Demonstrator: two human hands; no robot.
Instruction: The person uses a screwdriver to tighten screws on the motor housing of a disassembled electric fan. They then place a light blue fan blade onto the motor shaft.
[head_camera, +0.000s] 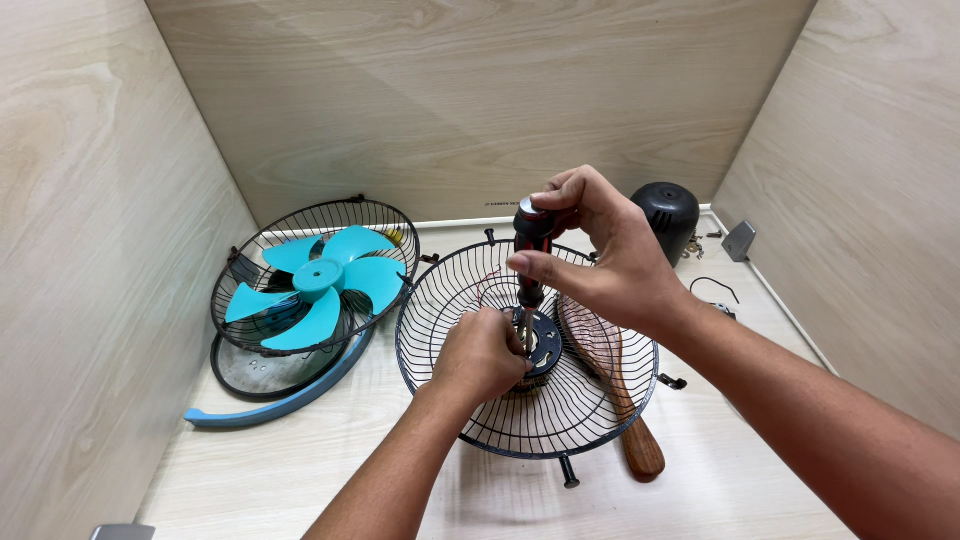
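A black wire fan guard (600, 400) lies dish-up at the centre of the pale wooden table (300, 470), so its hub (545, 345) faces the person and a tool can come straight down on it. At nine o'clock from it a second wire guard (385, 215) leans against the wall corner with the teal fan blade (322, 277) resting inside, out of the working space; a blue curved rim (290, 400) lies under them. At one o'clock stands the dark motor cover (668, 215), with small metal parts beside it. A wooden brush (620, 385) lies under the guard toward four o'clock.

The right hand (610, 265) holds the screwdriver (530, 262) upright over the hub, fingers curled round the top of the red-and-black handle as if to turn it. The left hand (483, 352) is clenched low at the hub, steadying the shaft tip; what its fingertips pinch cannot be told.
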